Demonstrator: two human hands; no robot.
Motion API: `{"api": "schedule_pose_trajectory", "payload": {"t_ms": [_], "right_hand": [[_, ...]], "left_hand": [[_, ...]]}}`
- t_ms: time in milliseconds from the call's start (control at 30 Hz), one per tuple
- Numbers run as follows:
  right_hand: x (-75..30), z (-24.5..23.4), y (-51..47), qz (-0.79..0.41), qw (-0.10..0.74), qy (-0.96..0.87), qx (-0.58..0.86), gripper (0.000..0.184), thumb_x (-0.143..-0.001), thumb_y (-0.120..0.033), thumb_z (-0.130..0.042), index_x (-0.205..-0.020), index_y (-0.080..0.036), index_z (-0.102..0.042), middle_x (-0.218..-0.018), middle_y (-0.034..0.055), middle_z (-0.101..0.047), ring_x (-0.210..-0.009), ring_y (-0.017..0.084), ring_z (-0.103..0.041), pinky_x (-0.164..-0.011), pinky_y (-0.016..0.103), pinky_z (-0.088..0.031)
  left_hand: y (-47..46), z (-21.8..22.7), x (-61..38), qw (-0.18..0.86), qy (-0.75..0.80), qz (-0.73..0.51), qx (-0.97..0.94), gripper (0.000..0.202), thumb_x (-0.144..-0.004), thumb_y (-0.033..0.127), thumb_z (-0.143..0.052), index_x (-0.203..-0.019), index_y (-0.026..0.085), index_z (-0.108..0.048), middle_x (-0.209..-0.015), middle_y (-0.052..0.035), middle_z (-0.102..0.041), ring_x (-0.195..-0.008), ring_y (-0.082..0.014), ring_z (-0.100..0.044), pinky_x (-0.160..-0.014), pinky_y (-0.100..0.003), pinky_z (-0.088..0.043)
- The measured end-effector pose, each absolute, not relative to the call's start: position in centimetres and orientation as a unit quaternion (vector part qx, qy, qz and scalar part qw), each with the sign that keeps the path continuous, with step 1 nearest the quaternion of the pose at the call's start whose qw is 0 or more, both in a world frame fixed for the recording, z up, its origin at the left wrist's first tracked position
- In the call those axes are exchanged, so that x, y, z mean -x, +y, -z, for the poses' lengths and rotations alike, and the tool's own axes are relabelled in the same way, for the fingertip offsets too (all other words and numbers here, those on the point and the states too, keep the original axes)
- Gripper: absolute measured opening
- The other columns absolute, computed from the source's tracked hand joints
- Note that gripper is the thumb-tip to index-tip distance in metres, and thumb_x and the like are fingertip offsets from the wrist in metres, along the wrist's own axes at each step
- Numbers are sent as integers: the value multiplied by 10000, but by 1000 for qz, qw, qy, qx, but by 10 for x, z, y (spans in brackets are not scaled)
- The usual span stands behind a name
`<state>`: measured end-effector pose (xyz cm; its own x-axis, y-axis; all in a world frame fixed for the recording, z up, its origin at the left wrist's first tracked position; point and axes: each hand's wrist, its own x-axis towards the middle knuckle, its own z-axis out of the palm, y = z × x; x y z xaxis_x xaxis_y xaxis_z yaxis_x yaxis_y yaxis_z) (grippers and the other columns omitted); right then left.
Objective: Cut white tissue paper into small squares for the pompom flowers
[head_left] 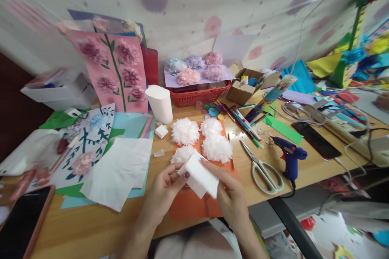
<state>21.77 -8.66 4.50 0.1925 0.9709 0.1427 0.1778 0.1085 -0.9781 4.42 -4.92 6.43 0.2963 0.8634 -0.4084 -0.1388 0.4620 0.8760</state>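
Observation:
Between my two hands is a folded piece of white tissue paper (202, 174), held over the orange card (194, 206). My left hand (170, 188) pinches its left edge, and a loose flap hangs down there. The fingers of my right hand (229, 190) are closed on its right side. Just beyond lie several fluffy white paper flowers (217, 148) on the orange card. A white roll of tissue (159, 104) stands behind, with a small folded white square (161, 130) in front of it. White tissue sheets (118, 170) lie to the left.
Scissors (264, 172) and a blue glue gun (287, 156) lie on the right, near a phone (316, 139) and cables. Pens, a cardboard box (246, 85) and a red basket (194, 97) are behind. At left stand a pink flower picture (114, 77) and another phone (26, 218).

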Motion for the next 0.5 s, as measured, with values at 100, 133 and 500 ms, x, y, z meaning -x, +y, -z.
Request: {"api": "schedule_pose_trajectory", "payload": {"t_ms": [100,133,500], "right_hand": [[-219,-46,-87,-328,520,-554,561,395,-907,-151,-513,-1191,-273,-761,-1090,61,-796,-885,229,-742,-742,310,-577],[-219,-46,-87,-314,517,-564,563,402,-911,-147,-508,-1202,-273,-755,-1080,59,-799,-879,225,-744,-732,303,-575],[-220,-38,-87,-219,497,-622,564,452,-932,-101,-451,-1218,-297,-741,-1130,87,-776,-903,215,-734,-731,303,-563]], "left_hand": [[-50,-65,-46,715,472,-367,-362,539,-743,484,-813,-1147,138,-724,-936,-108,-806,-825,-242,-752,-704,-308,-603],[-50,-64,-47,716,471,-373,-356,543,-740,487,-813,-1146,137,-724,-948,-112,-806,-836,-247,-753,-706,-311,-603],[-49,-62,-49,751,454,-414,-243,545,-748,473,-815,-1175,151,-713,-982,-122,-806,-886,-261,-765,-767,-342,-598]]}}
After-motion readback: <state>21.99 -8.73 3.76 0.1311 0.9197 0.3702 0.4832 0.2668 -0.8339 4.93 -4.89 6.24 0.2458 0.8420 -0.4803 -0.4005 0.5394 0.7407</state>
